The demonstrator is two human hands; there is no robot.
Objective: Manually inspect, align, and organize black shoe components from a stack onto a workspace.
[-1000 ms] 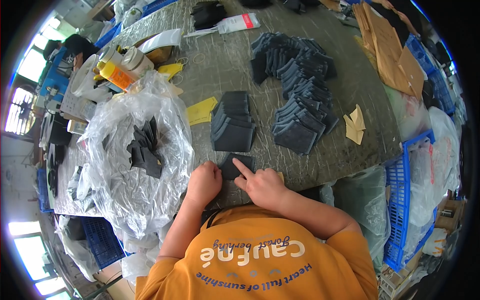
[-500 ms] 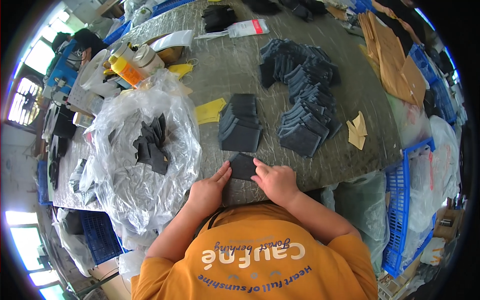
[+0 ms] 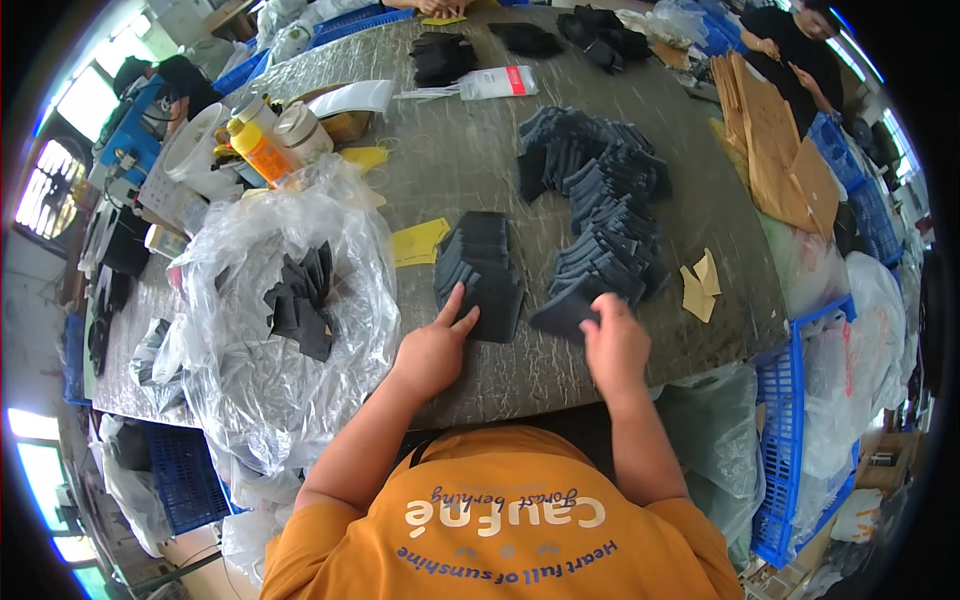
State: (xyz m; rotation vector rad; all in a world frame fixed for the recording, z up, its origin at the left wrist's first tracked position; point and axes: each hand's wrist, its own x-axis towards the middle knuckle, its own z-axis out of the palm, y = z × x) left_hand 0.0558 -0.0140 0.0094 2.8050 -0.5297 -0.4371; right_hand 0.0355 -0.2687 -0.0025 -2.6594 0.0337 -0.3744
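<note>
A fanned row of dark grey pocket-shaped pieces (image 3: 478, 240) lies in front of me. My left hand (image 3: 437, 345) rests on its near end, fingers stretched out, index fingertip and thumb touching the nearest piece. Just to the right, a longer curving row of similar dark pieces (image 3: 605, 215) runs away from me. At its near end, my right hand (image 3: 616, 348) pinches a dark pocket-shaped piece (image 3: 564, 312) by its right side. That piece is tilted, and its far edge overlaps the row. The right fingers are slightly blurred.
A clear plastic bag (image 3: 240, 370) holding black pieces (image 3: 302, 300) spreads out at left, with bottles (image 3: 258, 150) behind it. Yellow card (image 3: 420, 242) and torn tan paper (image 3: 700, 287) flank the rows. A blue crate (image 3: 782, 440) stands right; people work around the table.
The dark piece between my hands now lies on the left row's near end. My left hand has moved forward onto it; my right hand has moved right and taken a piece at the longer row.
</note>
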